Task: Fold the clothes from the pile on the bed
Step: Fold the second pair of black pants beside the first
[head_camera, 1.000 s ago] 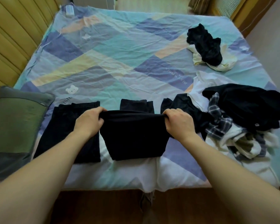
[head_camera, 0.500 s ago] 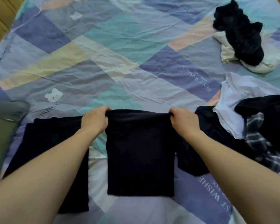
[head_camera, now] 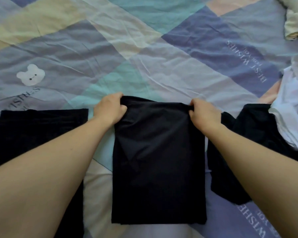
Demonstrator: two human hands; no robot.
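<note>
The bed (head_camera: 144, 54) is covered with a soft sheet in blue, green, yellow and pink patches, with one little white bear (head_camera: 31, 75) printed on it at the far left. In the middle, near the person, lies one dark garment (head_camera: 159, 162), folded into a tall neat shape. The left hand (head_camera: 109, 109) pinches its far left corner and the right hand (head_camera: 204, 114) pinches its far right corner, with the fingers curled tight around the cloth. So there are two hands and two bare arms. On the left lies one more dark folded piece (head_camera: 36, 134), flat on the bed. On the right there is one dark crumpled cloth (head_camera: 248, 143) and one white cloth (head_camera: 294, 107) touching it, still not folded. One cream cloth (head_camera: 294, 23) sits far away at the top right. What could go wrong? If one hand pulls harder than the other, the fold may go crooked. If a corner slips out of the fingers, the layers may slide open and get wrinkly. The garment could also land on the dark cloth just beside it on the right and get mixed up with it.
</note>
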